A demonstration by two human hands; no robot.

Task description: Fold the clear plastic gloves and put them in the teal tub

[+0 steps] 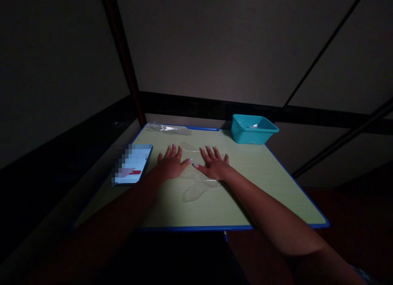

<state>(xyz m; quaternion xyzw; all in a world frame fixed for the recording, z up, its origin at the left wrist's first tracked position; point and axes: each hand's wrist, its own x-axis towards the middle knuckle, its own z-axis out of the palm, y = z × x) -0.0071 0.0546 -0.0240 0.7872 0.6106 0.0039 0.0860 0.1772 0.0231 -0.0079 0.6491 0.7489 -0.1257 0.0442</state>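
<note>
A clear, thin plastic piece (195, 189) lies spread on the pale green tabletop (260, 195), reaching from between my hands toward the front. My left hand (172, 163) rests palm down near the plastic's left side, its fingers spread and pointing away from me. Palm down on the right part of the plastic is my right hand (214, 164), also with spread fingers. The two thumbs point at each other with a small gap between them. Part of the plastic is hidden under my right hand.
A lit phone (133, 164) lies at the table's left edge. More clear plastic (167, 129) lies at the back left. At the back right corner stands a turquoise basket (251, 134) with something clear inside. Walls rise behind and left of the table.
</note>
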